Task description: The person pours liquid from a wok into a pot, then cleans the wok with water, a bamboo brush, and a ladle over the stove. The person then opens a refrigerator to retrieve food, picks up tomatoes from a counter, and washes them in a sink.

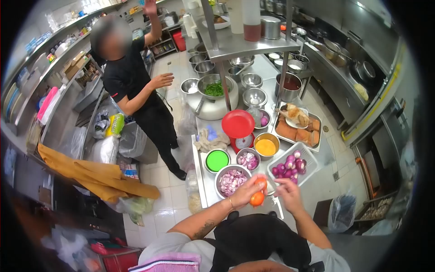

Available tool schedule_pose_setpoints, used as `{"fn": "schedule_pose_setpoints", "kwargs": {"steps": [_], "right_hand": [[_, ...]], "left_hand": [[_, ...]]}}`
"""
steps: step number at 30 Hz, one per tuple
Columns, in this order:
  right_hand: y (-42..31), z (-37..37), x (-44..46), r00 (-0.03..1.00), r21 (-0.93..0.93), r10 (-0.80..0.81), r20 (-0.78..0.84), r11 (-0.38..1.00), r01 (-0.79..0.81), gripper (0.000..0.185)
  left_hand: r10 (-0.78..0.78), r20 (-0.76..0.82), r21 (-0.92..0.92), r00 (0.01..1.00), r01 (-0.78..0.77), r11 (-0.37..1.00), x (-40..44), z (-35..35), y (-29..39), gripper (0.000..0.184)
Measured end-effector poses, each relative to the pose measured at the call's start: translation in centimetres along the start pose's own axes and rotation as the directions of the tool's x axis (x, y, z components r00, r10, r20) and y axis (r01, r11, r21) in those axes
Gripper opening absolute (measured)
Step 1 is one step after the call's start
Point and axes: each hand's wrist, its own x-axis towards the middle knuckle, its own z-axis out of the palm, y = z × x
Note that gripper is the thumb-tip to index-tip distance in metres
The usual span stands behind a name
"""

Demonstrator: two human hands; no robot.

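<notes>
My left hand (244, 192) is closed around two tomatoes, an upper tomato (260, 181) and a lower tomato (257, 198), above the near edge of the steel table. Just to the right, my right hand (288, 194) has its fingers drawn together; what they hold, if anything, is too small to make out. Close by stand a steel bowl of cut red onions (232, 181), a smaller bowl of cut onions (248, 160), and a white plastic basket (309, 174) with several whole red onions (290, 167).
A bowl of green liquid (218, 161), a bowl of yellow-orange contents (266, 147) and a red scale (238, 124) stand farther back. A metal tray of orange-brown pieces (299, 134) sits at right. A steel shelf (253, 49) overhangs the table. Another person (136, 86) stands at left.
</notes>
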Motion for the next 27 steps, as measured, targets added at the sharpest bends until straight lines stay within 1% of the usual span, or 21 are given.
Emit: {"fn": "schedule_pose_setpoints", "kwargs": {"steps": [2, 3, 4, 5, 7, 9, 10, 12, 14, 15, 16, 17, 18, 19, 21, 22, 23, 24, 25, 26, 27], "right_hand": [[2.2, -6.4, 0.0, 0.981, 0.109, 0.008, -0.194, 0.994, 0.013, 0.024], [3.3, -9.4, -0.3, 0.967, 0.158, 0.056, -0.25, 0.987, -0.017, 0.027], [3.4, -12.1, -1.0, 0.944, 0.164, 0.063, -0.323, 0.986, -0.01, 0.03], [3.1, -14.8, -1.9, 0.915, 0.168, 0.067, -0.398, 0.986, 0.001, 0.034], [3.9, -19.7, -3.8, 0.905, 0.176, 0.062, -0.42, 0.984, 0.015, 0.034], [6.4, -26.1, -6.3, 0.899, 0.166, 0.054, -0.435, 0.986, 0.021, 0.035], [8.7, -29.6, -7.5, 0.906, 0.174, 0.114, -0.408, 0.984, -0.046, 0.033], [11.4, -35.2, -9.6, 0.909, 0.198, 0.178, -0.377, 0.974, -0.108, 0.032], [12.2, -40.4, -11.8, 0.858, 0.227, 0.31, -0.409, 0.945, -0.234, 0.032], [12.7, -43.2, -12.9, 0.86, 0.228, 0.319, -0.399, 0.943, -0.244, 0.032], [13.1, -46.2, -13.2, 0.862, 0.206, 0.32, -0.393, 0.944, -0.256, 0.031], [13.4, -48.9, -12.7, 0.867, 0.184, 0.314, -0.386, 0.947, -0.261, 0.03], [13.3, -51.5, -12.4, 0.854, 0.175, 0.328, -0.403, 0.944, -0.28, 0.03], [14.1, -54.2, -11.7, 0.858, 0.175, 0.331, -0.392, 0.943, -0.284, 0.03], [16.7, -60.3, -10.5, 0.882, 0.068, 0.245, -0.401, 0.969, -0.238, 0.032], [19.7, -63.4, -9.3, 0.879, 0.089, 0.236, -0.414, 0.972, -0.218, 0.033], [19.7, -64.8, -8.2, 0.84, 0.007, 0.239, -0.487, 0.963, -0.269, 0.032], [19.9, -66.8, -7.6, 0.833, -0.162, 0.257, -0.49, 0.912, -0.377, 0.034], [21.5, -68.1, -7.3, 0.838, -0.445, 0.01, -0.545, 0.844, -0.299, 0.037], [23.4, -70.5, -7.7, 0.864, -0.562, 0.074, -0.498, 0.731, -0.387, 0.041], [24.9, -71.7, -8.5, 0.861, -0.661, 0.12, -0.494, 0.592, -0.462, 0.041]], "left_hand": [[0.397, -0.106, 0.1, 0.912, -0.387, 0.917, 4.2, 1.8, 3.9, 0.05], [0.407, -0.167, -0.016, 0.898, -0.415, 0.91, 4.1, 4.5, 9.5, 0.052], [0.58, -0.144, -0.089, 0.802, -0.594, 0.799, 6.0, 5.6, 13.0, 0.057], [0.665, -0.156, -0.085, 0.731, -0.68, 0.728, 8.1, 5.6, 15.9, 0.058], [0.709, -0.31, -0.125, 0.633, -0.767, 0.63, 11.4, 8.7, 20.5, 0.054], [0.786, -0.264, 0.067, 0.559, -0.803, 0.593, 15.1, 9.7, 21.3, 0.05], [0.794, -0.277, 0.081, 0.541, -0.81, 0.58, 16.8, 11.2, 19.8, 0.05], [0.686, -0.239, 0.194, 0.688, -0.658, 0.728, 20.7, 14.9, 15.6, 0.043], [0.515, -0.245, 0.224, 0.821, -0.469, 0.854, 24.9, 18.5, 9.0, 0.035], [0.433, -0.295, 0.219, 0.852, -0.381, 0.898, 27.4, 20.0, 4.8, 0.035], [0.417, -0.297, 0.21, 0.859, -0.367, 0.906, 30.4, 20.3, 0.1, 0.033], [0.196, -0.336, 0.191, 0.921, -0.137, 0.972, 29.4, 24.9, 0.5, 0.032], [0.123, -0.311, 0.123, 0.942, -0.089, 0.988, 30.1, 27.0, -0.6, 0.037], [0.124, -0.322, 0.121, 0.939, -0.089, 0.989, 31.2, 28.0, -1.3, 0.037], [0.313, -0.329, 0.178, 0.891, -0.267, 0.947, 35.1, 29.3, -2.7, 0.041], [0.533, -0.285, 0.539, 0.797, -0.326, 0.776, 36.6, 28.5, -2.0, 0.05], [0.437, -0.314, 0.428, 0.843, -0.285, 0.858, 37.2, 28.9, 0.8, 0.052], [0.314, -0.434, 0.271, 0.844, -0.21, 0.939, 37.2, 30.2, 2.1, 0.05], [0.429, -0.445, 0.366, 0.786, -0.277, 0.888, 39.0, 29.1, 3.1, 0.045], [0.533, -0.438, 0.449, 0.724, -0.337, 0.828, 41.7, 28.2, 3.0, 0.039], [0.483, -0.444, 0.292, 0.754, -0.388, 0.874, 43.0, 29.6, 3.9, 0.036]]}}
